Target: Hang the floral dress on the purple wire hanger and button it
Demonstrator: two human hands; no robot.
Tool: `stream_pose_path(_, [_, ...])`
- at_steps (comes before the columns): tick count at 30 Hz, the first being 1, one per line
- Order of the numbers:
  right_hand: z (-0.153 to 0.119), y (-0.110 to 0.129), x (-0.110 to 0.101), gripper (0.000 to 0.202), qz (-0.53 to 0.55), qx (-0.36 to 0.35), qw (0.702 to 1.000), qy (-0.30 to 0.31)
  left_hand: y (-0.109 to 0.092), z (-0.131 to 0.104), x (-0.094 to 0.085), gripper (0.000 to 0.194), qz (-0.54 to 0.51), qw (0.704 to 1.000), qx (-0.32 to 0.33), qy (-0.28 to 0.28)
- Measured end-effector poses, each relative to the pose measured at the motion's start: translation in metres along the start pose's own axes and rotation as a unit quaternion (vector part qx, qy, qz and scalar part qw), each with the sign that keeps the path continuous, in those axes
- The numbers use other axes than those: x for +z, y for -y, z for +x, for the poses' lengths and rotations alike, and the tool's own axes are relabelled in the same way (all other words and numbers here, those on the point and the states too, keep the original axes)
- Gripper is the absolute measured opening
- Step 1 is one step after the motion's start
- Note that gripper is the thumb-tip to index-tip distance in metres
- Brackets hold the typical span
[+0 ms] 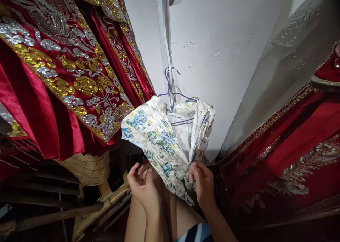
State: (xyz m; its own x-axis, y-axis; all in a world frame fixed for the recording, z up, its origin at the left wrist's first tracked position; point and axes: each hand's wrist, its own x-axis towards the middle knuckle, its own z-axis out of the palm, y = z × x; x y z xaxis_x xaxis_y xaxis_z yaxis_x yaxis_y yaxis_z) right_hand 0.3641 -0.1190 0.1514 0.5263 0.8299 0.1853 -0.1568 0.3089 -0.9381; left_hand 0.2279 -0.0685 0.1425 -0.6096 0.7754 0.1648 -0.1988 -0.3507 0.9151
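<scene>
- The right hand [203,185] has its fingers [193,174] pinched together on the front edge of a white satin garment with blue and yellow flower print [159,136], low on its right side.
- The left hand [142,185] sits just left of that, palm up, fingers [138,171] loosely curled and apart; they lie against the lower hem of the garment, but whether they actually grip the cloth cannot be told.
- The flowered garment hangs from a thin purple wire hanger [172,93], whose hook rises beside a pale vertical strip [166,40] on the white wall [217,51] at the far side.
- To the left hangs a heavy red robe with gold and silver embroidered flowers [66,75], its edge just beside the flowered garment's left shoulder.
- To the right hangs another red embroidered costume [292,146], with a grey sheer glittering cloth [278,65] above it.
- Near and left, below the red robe, sits a tan quilted piece [87,167] over dark wooden slats [47,199].
</scene>
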Motion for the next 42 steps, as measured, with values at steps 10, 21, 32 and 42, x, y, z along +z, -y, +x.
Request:
stream_pose_path(10, [-0.007,0.006,0.009,0.03,-0.006,0.096,0.981,0.169,0.01,-0.048,0.015,0.029,0.057,0.935,-0.07,0.343])
stream_pose_path(21, [0.072,-0.037,-0.01,0.032,-0.178,0.039,0.978,0.099,0.029,-0.034,0.016,0.043,0.007,0.965,-0.138,0.221])
stream_pose_path(32, [0.173,-0.095,0.023,0.026,-0.323,-0.023,0.939,0.117,0.062,-0.012,-0.006,0.053,-0.043,0.977,-0.144,0.148])
stream_pose_path(42, [0.186,-0.089,0.019,0.018,-0.349,-0.059,0.927,0.123,0.059,-0.014,-0.008,0.054,-0.034,0.975,-0.151,0.158])
